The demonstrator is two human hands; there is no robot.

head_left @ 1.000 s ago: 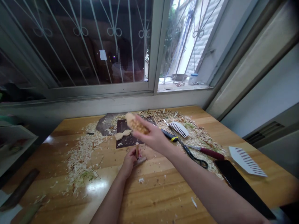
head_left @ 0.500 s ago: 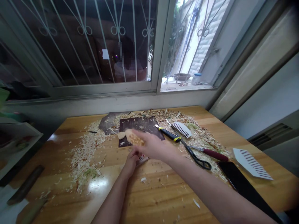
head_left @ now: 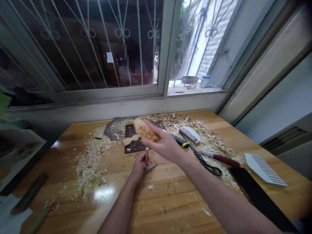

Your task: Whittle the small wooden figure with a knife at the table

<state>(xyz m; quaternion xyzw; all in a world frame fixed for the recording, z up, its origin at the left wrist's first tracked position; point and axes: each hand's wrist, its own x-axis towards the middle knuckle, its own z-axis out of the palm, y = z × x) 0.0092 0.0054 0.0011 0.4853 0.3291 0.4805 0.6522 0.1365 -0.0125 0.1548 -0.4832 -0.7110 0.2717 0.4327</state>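
My right hand (head_left: 162,143) is closed round a chunky, pale wooden block (head_left: 146,130) with a rough, chipped surface, raised above the table. Below it, my left hand (head_left: 138,167) grips a small tool with a wooden handle (head_left: 147,152); the handle stands upright and its lower end is hidden by the fingers. Under the tool lies a small flat pale piece (head_left: 151,166) on the tabletop, with a bit of red beside it. Behind the hands, a pale bow-shaped wooden piece (head_left: 128,141) rests on a dark mat (head_left: 131,149).
Wood shavings (head_left: 90,159) spread round the wooden table (head_left: 170,204). To the right lie a black-and-yellow cutter (head_left: 179,139), scissors (head_left: 207,167), a tool with a dark red handle (head_left: 226,160), two white combs (head_left: 190,134) and a black phone-like slab (head_left: 255,195). A barred window stands behind.
My right hand has lifted up and slightly to the right with the wooden block, away from my left hand. The upright handle and more of the bow-shaped piece now show.
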